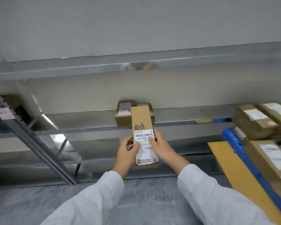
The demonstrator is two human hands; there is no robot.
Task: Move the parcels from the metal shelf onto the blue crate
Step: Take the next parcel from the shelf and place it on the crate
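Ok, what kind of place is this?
Probably a parcel storeroom: a metal shelf, labelled parcels stacked on a blue crate, and left hand and right hand holding a long box with a barcode label.

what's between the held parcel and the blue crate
Head view: bare metal shelf, then a flat yellow board against the blue crate; nothing else right of the parcel.
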